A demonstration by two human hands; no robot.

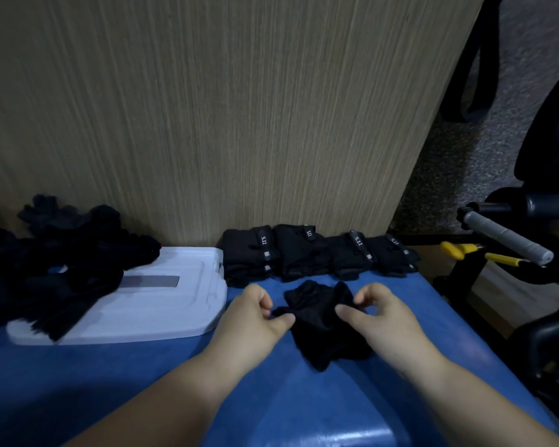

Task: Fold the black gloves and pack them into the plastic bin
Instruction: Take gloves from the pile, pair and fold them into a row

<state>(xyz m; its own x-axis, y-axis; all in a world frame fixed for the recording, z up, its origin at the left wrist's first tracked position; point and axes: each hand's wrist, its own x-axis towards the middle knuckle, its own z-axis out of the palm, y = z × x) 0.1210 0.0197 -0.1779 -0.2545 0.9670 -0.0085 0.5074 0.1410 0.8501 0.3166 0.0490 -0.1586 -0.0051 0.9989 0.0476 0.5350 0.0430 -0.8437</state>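
Note:
A black glove (320,321) lies on the blue surface (142,375) in front of me. My left hand (255,321) pinches the glove's left edge between thumb and curled fingers. My right hand (378,314) pinches its right side the same way. Behind the glove, a row of folded black gloves (317,253) with white labels stands against the wooden panel. A loose pile of unfolded black gloves (62,253) lies at the left, partly on a white plastic lid (162,304). No open bin is in view.
A wooden panel (223,108) rises right behind the blue surface. To the right, past the surface's edge, stand black frames with a grey-wrapped bar (504,237), yellow-handled parts (459,250) and a black chair (552,124).

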